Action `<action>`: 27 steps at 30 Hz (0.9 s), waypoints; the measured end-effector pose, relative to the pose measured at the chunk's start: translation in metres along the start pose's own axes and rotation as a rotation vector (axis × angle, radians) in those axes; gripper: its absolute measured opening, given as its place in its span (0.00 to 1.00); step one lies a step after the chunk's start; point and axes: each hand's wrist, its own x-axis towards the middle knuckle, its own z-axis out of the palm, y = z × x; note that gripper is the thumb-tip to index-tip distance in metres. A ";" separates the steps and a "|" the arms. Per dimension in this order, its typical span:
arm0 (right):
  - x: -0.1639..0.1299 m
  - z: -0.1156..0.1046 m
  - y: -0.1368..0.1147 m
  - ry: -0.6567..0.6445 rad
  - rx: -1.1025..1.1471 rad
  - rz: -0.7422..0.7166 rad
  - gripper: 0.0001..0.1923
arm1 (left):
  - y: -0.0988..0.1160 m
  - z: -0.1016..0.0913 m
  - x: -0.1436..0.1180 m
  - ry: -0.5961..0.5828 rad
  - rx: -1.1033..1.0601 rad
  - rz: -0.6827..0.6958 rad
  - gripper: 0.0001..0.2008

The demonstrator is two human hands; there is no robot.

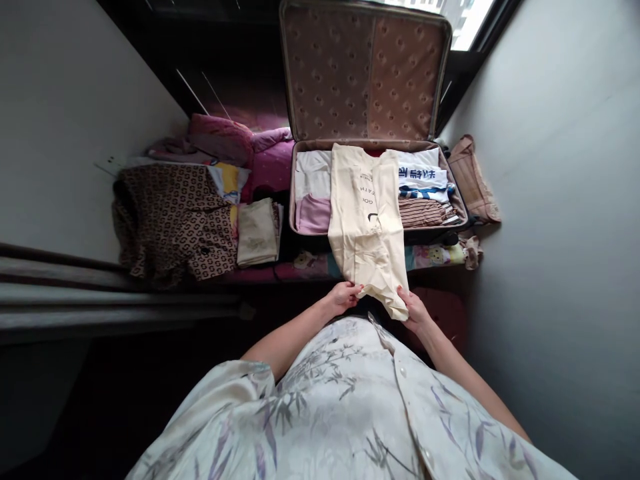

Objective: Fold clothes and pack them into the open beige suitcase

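A long cream printed cloth (pixel 367 207) with dark lettering is stretched from the open suitcase (pixel 293 200) toward my body. My left hand (pixel 344 297) pinches its near left corner. At the near right corner, the fingers of my right hand (pixel 414 311) are closed on the edge. The far end of the cloth rests over the packed clothes, and its near part is creased and hangs past the suitcase's front rim. Whether it is a bag or a garment I cannot tell. Left of it lie white and lilac folded clothes (pixel 313 212); right of it, a striped folded garment (pixel 420 212).
A brown patterned garment (pixel 175 220) and a folded beige cloth (pixel 256 233) lie left of the suitcase. Pink bedding (pixel 270 163) is behind them. The raised suitcase lid (pixel 367 73) leans toward the window. A brown bag-like item (pixel 473 180) sits beside the right wall (pixel 560 200).
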 end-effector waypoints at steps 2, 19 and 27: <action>0.002 -0.004 0.000 0.004 -0.009 -0.007 0.14 | 0.003 -0.004 -0.007 0.051 0.048 -0.008 0.22; 0.008 -0.010 -0.004 0.022 -0.042 0.021 0.10 | 0.017 -0.007 0.011 0.000 -0.112 0.208 0.22; 0.006 -0.012 -0.008 0.050 -0.040 0.025 0.09 | 0.062 0.005 0.011 0.216 0.840 0.300 0.12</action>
